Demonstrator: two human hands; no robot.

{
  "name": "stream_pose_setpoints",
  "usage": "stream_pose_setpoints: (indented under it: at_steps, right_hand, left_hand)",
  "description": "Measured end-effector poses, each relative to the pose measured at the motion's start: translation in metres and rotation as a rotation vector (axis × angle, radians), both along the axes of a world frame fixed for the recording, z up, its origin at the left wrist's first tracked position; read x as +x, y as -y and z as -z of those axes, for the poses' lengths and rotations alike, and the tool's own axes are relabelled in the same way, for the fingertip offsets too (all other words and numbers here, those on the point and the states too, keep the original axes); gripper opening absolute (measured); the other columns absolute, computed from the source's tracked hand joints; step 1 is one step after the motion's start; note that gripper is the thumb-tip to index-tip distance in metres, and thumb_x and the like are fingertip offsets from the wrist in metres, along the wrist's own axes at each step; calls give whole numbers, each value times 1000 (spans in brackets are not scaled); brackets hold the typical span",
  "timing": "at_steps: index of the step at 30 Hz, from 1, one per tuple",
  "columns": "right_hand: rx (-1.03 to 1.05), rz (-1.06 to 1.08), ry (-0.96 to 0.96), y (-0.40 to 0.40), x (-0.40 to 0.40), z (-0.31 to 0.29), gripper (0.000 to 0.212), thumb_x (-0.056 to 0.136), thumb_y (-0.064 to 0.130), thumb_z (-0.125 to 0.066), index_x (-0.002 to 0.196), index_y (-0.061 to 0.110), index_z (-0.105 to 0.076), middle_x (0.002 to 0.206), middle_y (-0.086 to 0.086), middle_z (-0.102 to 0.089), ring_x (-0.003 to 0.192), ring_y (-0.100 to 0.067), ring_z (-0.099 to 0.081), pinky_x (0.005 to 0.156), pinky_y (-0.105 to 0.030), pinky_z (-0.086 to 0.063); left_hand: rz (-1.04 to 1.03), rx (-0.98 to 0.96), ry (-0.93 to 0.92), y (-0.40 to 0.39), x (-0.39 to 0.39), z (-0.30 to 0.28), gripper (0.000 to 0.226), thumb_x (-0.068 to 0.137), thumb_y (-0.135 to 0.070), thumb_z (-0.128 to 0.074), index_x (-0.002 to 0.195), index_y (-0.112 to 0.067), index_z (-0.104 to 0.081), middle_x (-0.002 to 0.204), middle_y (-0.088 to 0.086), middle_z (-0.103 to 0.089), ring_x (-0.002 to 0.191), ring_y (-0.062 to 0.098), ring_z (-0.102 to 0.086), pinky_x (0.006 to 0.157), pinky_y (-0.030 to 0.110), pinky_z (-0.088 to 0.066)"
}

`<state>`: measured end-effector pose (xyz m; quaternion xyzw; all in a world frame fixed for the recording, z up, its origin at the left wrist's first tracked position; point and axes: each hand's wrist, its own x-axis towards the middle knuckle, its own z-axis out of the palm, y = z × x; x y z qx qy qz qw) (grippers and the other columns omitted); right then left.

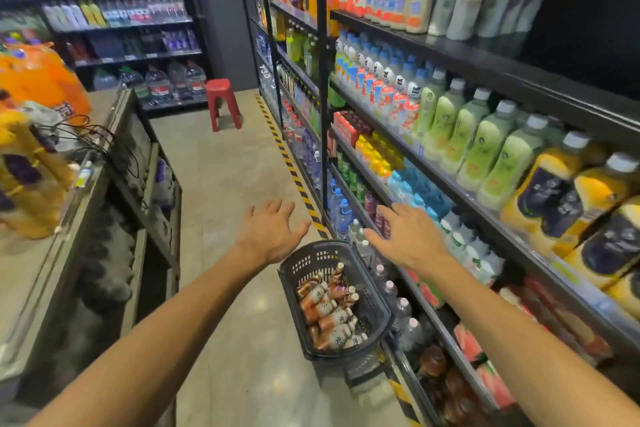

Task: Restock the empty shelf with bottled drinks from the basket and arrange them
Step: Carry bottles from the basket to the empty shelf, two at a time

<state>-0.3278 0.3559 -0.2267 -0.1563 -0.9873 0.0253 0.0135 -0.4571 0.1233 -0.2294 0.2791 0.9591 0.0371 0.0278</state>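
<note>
Both hands hang empty with fingers spread: left hand point(268, 230) over the floor, right hand point(407, 239) before the shelves point(450, 180). Below them the basket point(372, 291) sits on the floor, holding the bottles point(329, 312) lying jumbled. They look full, rigid, probably slick; best gripped round the body. Labels are too blurred to read.

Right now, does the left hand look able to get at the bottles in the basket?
Probably yes. The left hand is open and holds nothing, the basket on the floor has no lid, and its bottles lie uncovered.
</note>
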Motion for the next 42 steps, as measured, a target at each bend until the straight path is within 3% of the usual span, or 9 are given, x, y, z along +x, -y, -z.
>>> stream_pose_setpoints:
  at_steps: [13, 20, 26, 28, 31, 35, 37, 39, 42]
  right_hand:
    - [-74, -46, 145, -61, -93, 61, 79, 99, 70, -34, 161, 21, -29, 165, -12, -33, 153, -30, -27, 125, -47, -21]
    - [-98, 50, 228, -63, -136, 113, 85, 95, 75, -24, 162, 21, -26, 166, -12, -30, 153, -30, -26, 126, -45, -20]
    - [-169, 119, 294, -58, -166, 161, 77, 100, 68, -33, 161, 21, -28, 167, -9, -28, 155, -26, -21, 127, -43, -16]
    - [-189, 150, 310, -55, -172, 181, 78, 97, 69, -34, 156, 18, -40, 161, -12, -39, 151, -29, -33, 124, -45, -25]
    - [-229, 163, 328, -55, -174, 228, 72, 92, 65, -47, 140, 13, -60, 138, -18, -63, 127, -34, -60, 109, -44, -38]
    - [-269, 179, 439, -57, -179, 290, 85, 94, 73, -26, 161, 22, -26, 166, -8, -29, 153, -30, -26, 124, -45, -24]
    - [-301, 177, 473, -60, -181, 324, 82, 98, 72, -28, 164, 24, -16, 170, -8, -16, 157, -27, -13, 127, -42, -12]
    - [-328, 188, 514, -60, -179, 362, 79, 100, 67, -33, 164, 25, -14, 171, -8, -14, 158, -25, -9, 127, -41, -7]
    - [-259, 146, 554, -60, -175, 428, 83, 95, 72, -23, 163, 26, -19, 169, -10, -21, 157, -28, -17, 126, -46, -15]
  left_hand:
    - [-26, -67, 123, -58, -83, 62, 73, 99, -67, -20, 157, -23, -29, 164, 7, -29, 152, 23, -23, 123, 50, -15]
    - [55, -152, 178, -70, -150, 121, 73, 99, -67, -18, 156, -22, -29, 164, 9, -28, 151, 24, -23, 122, 50, -14]
    - [123, -184, 260, -78, -202, 181, 72, 100, -64, -20, 157, -21, -27, 164, 9, -26, 152, 26, -19, 123, 51, -13]
    - [137, -221, 296, -81, -213, 204, 72, 101, -64, -19, 158, -21, -25, 165, 9, -25, 152, 25, -19, 123, 50, -13]
    - [151, -267, 357, -87, -221, 244, 73, 101, -64, -18, 159, -21, -22, 165, 8, -24, 153, 25, -19, 123, 51, -14]
    - [158, -286, 419, -98, -226, 308, 72, 100, -62, -16, 160, -22, -19, 166, 6, -21, 153, 24, -17, 123, 50, -14]
    - [150, -283, 446, -105, -226, 345, 71, 101, -60, -16, 161, -21, -16, 167, 7, -17, 154, 24, -13, 124, 49, -12]
    - [145, -298, 459, -110, -225, 385, 71, 101, -60, -14, 161, -22, -13, 168, 7, -13, 155, 24, -9, 124, 51, -11]
    - [181, -386, 466, -114, -221, 455, 74, 101, -60, -14, 162, -20, -4, 169, 9, -6, 156, 26, -4, 124, 54, -7]
